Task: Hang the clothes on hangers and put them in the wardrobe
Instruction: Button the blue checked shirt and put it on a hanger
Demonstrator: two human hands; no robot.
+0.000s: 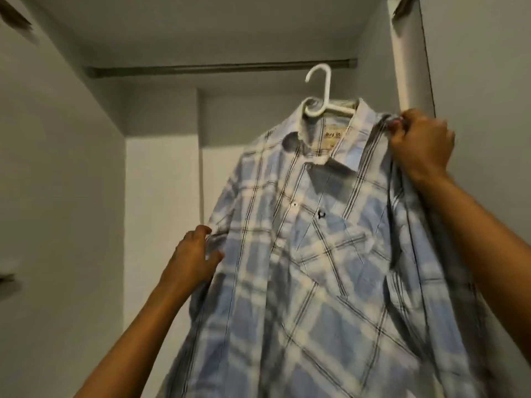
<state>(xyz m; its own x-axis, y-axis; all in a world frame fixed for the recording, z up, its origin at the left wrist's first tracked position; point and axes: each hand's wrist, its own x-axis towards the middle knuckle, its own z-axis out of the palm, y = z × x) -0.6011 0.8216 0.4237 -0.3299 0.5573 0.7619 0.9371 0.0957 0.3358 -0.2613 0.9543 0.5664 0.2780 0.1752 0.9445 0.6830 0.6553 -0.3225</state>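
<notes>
Hanging tilted on a white plastic hanger (321, 90), the blue plaid shirt (316, 254) is held up inside the wardrobe (161, 196). One shoulder is pinched by the right hand (419, 142), and the other edge is held between the thumb and fingers of the left hand (195, 254). Whether the hook is over the rail (201, 69) cannot be told. It should be seated there, and the hanger levelled, before the cloth is released.

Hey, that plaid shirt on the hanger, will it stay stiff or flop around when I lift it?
Likely floppy: the plaid shirt sags in folds below the right hand. It might slide on the smooth white hanger.
</notes>
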